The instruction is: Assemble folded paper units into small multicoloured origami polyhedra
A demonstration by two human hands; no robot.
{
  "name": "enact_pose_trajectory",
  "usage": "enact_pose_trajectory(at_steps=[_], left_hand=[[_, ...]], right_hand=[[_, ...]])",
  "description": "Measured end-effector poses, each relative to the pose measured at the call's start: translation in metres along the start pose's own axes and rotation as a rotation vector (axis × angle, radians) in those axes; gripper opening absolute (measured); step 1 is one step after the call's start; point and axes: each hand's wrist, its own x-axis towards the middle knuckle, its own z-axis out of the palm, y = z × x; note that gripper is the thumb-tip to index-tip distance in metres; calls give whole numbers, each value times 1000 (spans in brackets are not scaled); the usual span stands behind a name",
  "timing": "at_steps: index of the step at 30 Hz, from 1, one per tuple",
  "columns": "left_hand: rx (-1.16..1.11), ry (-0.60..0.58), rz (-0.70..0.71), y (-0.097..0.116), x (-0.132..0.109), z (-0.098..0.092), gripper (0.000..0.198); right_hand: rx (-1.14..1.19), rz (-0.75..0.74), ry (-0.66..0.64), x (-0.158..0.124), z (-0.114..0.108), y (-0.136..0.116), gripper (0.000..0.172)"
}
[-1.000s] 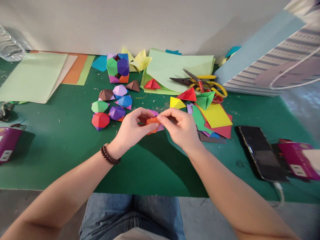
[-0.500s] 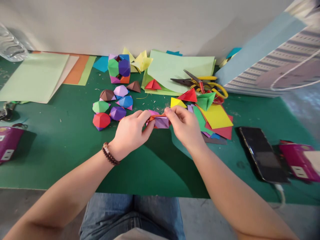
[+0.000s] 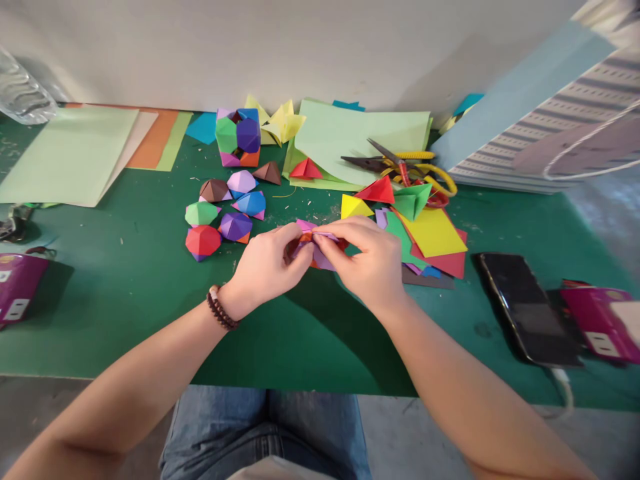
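Between my two hands is a folded paper piece (image 3: 324, 259) in purple, pink and orange, raised over the green table. My left hand (image 3: 273, 261) pinches its left side between thumb and fingers. The thumb and fingertips of my right hand (image 3: 367, 257) press on its right and middle part, so much of the piece is hidden. Several folded paper units, among them a red one (image 3: 203, 241) and a violet one (image 3: 236, 227), lie left of my left hand. A yellow folded paper (image 3: 356, 207) sits just beyond my right hand.
A multicoloured paper ball (image 3: 239, 137) stands at the back. Scissors and pliers (image 3: 400, 163) lie on pale green sheets (image 3: 365, 127). Coloured paper squares (image 3: 433, 233) are to the right, with a phone (image 3: 525, 307) farther right. A striped bag (image 3: 540, 127) stands at the back right.
My right hand has shifted left, closer to my left hand, and its fingers now cover more of the paper piece. The piece appears turned slightly. Other things stay put.
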Motion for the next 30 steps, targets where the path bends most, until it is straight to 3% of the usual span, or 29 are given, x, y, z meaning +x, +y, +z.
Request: enact_pose_trajectory(at_steps=[6, 13, 22, 30], left_hand=[[-79, -88, -33, -1, 2, -3, 24], [-104, -7, -72, 0, 2, 1, 26], [-432, -97, -181, -6, 4, -2, 27], [-480, -106, -175, -4, 3, -1, 32]], right_hand=[[9, -51, -14, 0, 0, -1, 15], [29, -144, -72, -2, 2, -3, 20], [20, -147, -155, -1, 0, -3, 29], [-26, -205, -138, -1, 0, -6, 27]])
